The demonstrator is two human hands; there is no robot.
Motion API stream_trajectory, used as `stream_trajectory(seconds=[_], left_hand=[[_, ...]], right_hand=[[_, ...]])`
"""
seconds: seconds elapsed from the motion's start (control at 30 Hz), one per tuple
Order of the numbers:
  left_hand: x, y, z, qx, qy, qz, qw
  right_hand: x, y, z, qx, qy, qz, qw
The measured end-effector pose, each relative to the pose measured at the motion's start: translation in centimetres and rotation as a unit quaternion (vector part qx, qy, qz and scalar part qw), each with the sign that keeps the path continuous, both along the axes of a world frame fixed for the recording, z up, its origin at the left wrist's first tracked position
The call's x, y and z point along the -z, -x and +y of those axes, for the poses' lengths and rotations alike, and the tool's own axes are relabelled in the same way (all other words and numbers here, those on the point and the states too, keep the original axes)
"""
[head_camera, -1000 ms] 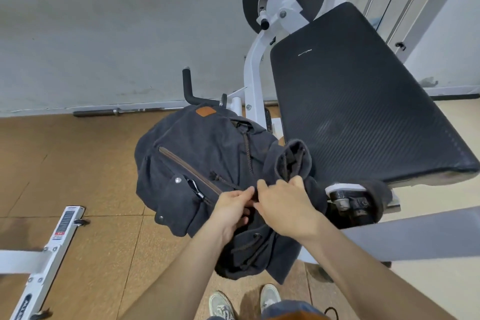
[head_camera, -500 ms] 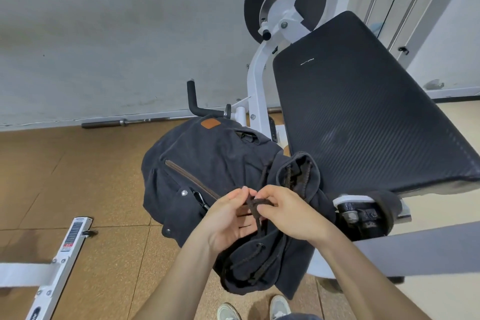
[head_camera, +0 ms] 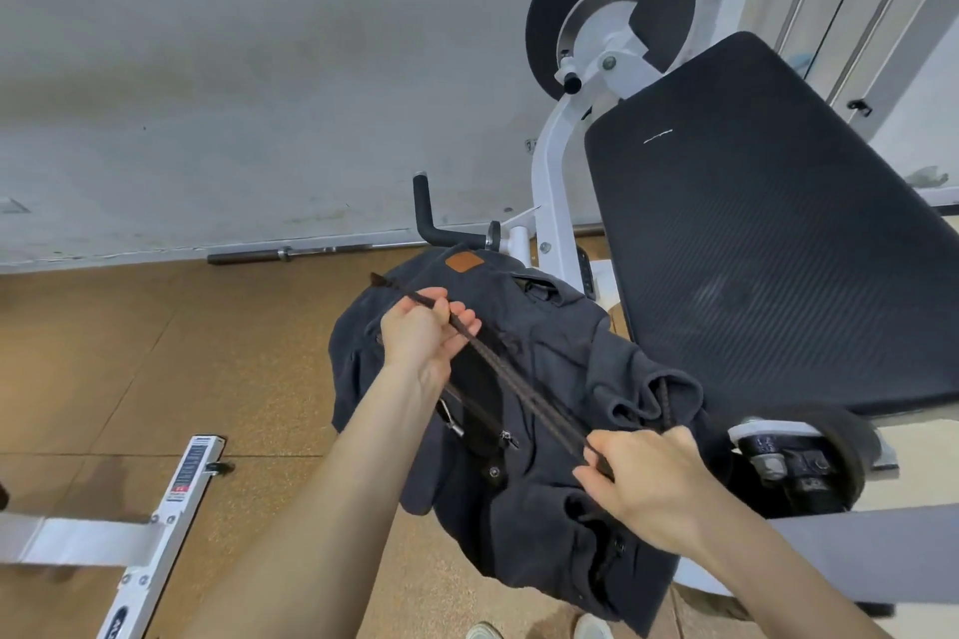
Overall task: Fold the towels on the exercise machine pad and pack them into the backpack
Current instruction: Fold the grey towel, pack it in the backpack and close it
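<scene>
At the far left a white machine frame (head_camera: 171, 498) lies on the brown floor (head_camera: 155, 353), and a barbell (head_camera: 311, 253) rests along the foot of the grey wall. The left hand (head_camera: 423, 337) is raised above the dark backpack (head_camera: 524, 457), its fingers closed on the brown drawstring cord (head_camera: 519, 387) near the cord's frayed end. The cord runs taut, down and to the right, to the right hand (head_camera: 654, 488), which pinches it shut between thumb and fingers just beside the backpack's gathered mouth. The backpack hangs off the lower left edge of the exercise machine pad (head_camera: 768, 234), slumped toward the floor — a tan patch (head_camera: 464, 262) shows on its upper part. The black pad's surface is bare in view; no towel can be made out, and the bag's inside is hidden. A round black roller (head_camera: 607, 5) stands above the pad's upper left corner.
</scene>
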State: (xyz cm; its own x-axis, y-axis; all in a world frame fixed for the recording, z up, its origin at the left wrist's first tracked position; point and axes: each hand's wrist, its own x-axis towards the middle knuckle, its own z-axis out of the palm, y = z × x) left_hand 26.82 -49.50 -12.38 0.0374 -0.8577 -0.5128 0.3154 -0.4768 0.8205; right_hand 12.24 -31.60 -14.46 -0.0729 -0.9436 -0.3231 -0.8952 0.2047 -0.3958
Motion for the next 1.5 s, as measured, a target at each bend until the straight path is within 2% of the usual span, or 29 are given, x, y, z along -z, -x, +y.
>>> stream_trajectory(seconds=[0.13, 0.23, 0.33, 0.5, 0.57, 0.67, 0.7, 0.73, 0.8, 0.83, 0.87, 0.9, 0.93, 1.0, 1.03, 1.1, 1.13, 1.17, 1.2, 1.27, 1.3, 1.4, 1.5], left_hand=[[0.1, -0.2, -1.4, -0.012, -0.018, 0.032, 0.999], [0.2, -0.2, -2.0, 0.012, -0.023, 0.01, 1.0], [0.5, -0.3, -3.0, 0.016, -0.038, -0.047, 0.998], [0.2, -1.2, -5.8, -0.052, -0.079, -0.019, 0.995], [0.5, -1.4, -6.1, -0.037, -0.05, -0.052, 0.997], [1.1, -2.1, -6.5, 0.07, 0.04, -0.147, 0.986], [1.1, -2.6, -6.9, 0.104, 0.076, -0.214, 0.968], [0.9, -3.1, -7.1, 0.135, 0.12, -0.309, 0.934], [0.4, -4.0, -6.4, 0.147, 0.202, -0.516, 0.819], [0.1, -4.1, -5.2, 0.138, 0.246, -0.568, 0.773], [0.0, -4.0, -3.6, 0.147, 0.299, -0.575, 0.747], [0.0, -3.6, -1.6, 0.198, 0.352, -0.559, 0.725], [0.1, -3.0, 0.9, 0.291, 0.391, -0.525, 0.698], [1.0, -1.7, 6.4, 0.47, 0.397, -0.442, 0.653], [1.4, -1.1, 9.1, 0.497, 0.385, -0.409, 0.661], [1.6, -0.4, 13.6, 0.463, 0.329, -0.365, 0.738], [1.9, -0.5, 15.4, 0.449, 0.297, -0.356, 0.764], [2.6, -0.6, 16.9, 0.456, 0.288, -0.367, 0.758], [3.3, -0.7, 18.0, 0.476, 0.298, -0.407, 0.72], [4.9, -0.9, 19.1, 0.477, 0.372, -0.511, 0.611], [5.2, -0.8, 19.1, 0.462, 0.391, -0.547, 0.578], [5.6, -0.2, 18.6, 0.494, 0.361, -0.573, 0.545], [6.0, 0.0, 19.5, 0.514, 0.367, -0.62, 0.465]], right_hand=[[-0.6, -1.1, -0.3, -0.023, 0.01, 0.083, 0.996], [-0.5, -2.5, -1.1, -0.031, 0.077, 0.146, 0.986], [0.8, -1.8, 0.0, -0.044, 0.163, 0.153, 0.974], [2.0, -1.2, 2.3, -0.023, 0.172, 0.159, 0.972], [2.4, -1.4, 2.1, -0.023, 0.199, 0.162, 0.966], [2.9, -1.3, 1.8, -0.034, 0.221, 0.179, 0.958], [2.9, -1.1, 1.8, -0.034, 0.219, 0.182, 0.958], [2.9, -0.9, 1.8, -0.03, 0.214, 0.181, 0.959], [2.7, -0.7, 1.8, -0.026, 0.197, 0.168, 0.965], [2.7, -0.8, 1.9, -0.026, 0.188, 0.159, 0.969], [2.6, -0.8, 1.8, -0.028, 0.18, 0.149, 0.972], [2.5, -0.7, 1.7, -0.029, 0.171, 0.136, 0.975], [2.5, -0.6, 1.6, -0.027, 0.169, 0.121, 0.978], [2.5, -0.1, 1.5, -0.017, 0.162, 0.071, 0.984], [2.4, 0.1, 1.4, -0.01, 0.156, 0.032, 0.987], [2.1, 0.8, 1.0, 0.021, 0.156, -0.064, 0.985], [1.9, 1.2, 0.7, 0.043, 0.145, -0.11, 0.982], [1.7, 1.5, 0.5, 0.06, 0.135, -0.149, 0.978], [1.6, 1.7, 0.4, 0.072, 0.127, -0.177, 0.973], [1.4, 2.1, 0.1, 0.086, 0.121, -0.209, 0.966], [1.3, 2.2, 0.1, 0.097, 0.122, -0.231, 0.96], [1.3, 2.5, 0.8, 0.152, 0.128, -0.299, 0.933], [1.7, 2.6, 2.6, 0.169, 0.155, -0.288, 0.93]])
